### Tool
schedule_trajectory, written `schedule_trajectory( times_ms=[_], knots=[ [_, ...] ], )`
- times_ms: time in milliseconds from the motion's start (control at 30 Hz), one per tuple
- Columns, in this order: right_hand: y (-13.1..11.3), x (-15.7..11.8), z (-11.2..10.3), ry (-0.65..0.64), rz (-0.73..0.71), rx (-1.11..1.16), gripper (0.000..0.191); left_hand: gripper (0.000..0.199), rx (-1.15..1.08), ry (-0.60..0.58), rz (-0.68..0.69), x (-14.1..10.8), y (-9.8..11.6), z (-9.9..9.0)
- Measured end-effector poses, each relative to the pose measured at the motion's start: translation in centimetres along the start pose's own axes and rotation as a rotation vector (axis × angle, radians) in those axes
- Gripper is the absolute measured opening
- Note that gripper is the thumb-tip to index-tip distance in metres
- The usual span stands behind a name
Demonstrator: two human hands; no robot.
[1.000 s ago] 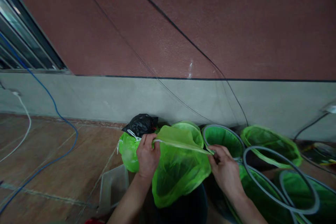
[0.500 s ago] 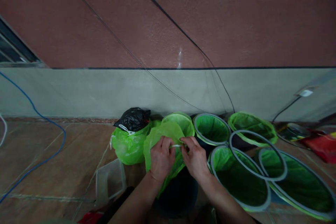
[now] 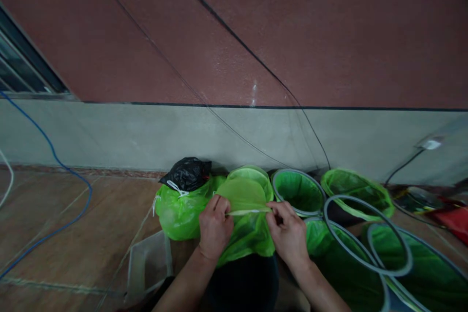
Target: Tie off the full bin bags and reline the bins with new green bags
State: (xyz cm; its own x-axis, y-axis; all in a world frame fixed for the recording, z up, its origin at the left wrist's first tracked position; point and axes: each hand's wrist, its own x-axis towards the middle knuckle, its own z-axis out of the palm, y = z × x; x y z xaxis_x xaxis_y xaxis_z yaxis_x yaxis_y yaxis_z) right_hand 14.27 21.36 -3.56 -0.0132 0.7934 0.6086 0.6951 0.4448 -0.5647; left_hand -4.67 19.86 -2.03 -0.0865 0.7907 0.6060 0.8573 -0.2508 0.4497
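"What are those hands doing?"

"The left hand (image 3: 215,226) and right hand (image 3: 287,231) pinch a white drawstring (image 3: 248,212) on a green plastic bag (image 3: 244,214), above what looks like a dark bin (image 3: 241,285)."

"And beside it?"

"A black bag (image 3: 187,174), and grey-rimmed green hoops (image 3: 298,192)."

dark bin (image 3: 241,285): cut off below | green hoop bag (image 3: 420,263): cut off right

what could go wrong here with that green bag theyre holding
The thin green bag is pinched along its pale hem between the left hand and right hand, so pulling harder might tear it. Its lower part hangs over the dark bin and could slide in if a grip slips. The right hand also works close to a green bin with a grey hoop rim, which might get knocked.
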Motion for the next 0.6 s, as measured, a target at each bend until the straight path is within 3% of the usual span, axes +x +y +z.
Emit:
schedule_trajectory(
  times_ms=[200,400,600],
  knots=[
    [0.8,0.2,0.3,0.016,0.12,0.005,0.015,0.029,-0.035,0.018,-0.014,0.2,-0.2,-0.1],
    [-1.3,-1.1,1.3,-0.072,-0.129,-0.246,0.044,0.032,-0.11,-0.047,-0.008,-0.4,0.9,1.0],
    [-2.9,-1.3,1.8,-0.14,-0.204,-0.119,0.013,0.034,-0.125,-0.084,0.028,-1.1,1.8,1.9]
  ],
)
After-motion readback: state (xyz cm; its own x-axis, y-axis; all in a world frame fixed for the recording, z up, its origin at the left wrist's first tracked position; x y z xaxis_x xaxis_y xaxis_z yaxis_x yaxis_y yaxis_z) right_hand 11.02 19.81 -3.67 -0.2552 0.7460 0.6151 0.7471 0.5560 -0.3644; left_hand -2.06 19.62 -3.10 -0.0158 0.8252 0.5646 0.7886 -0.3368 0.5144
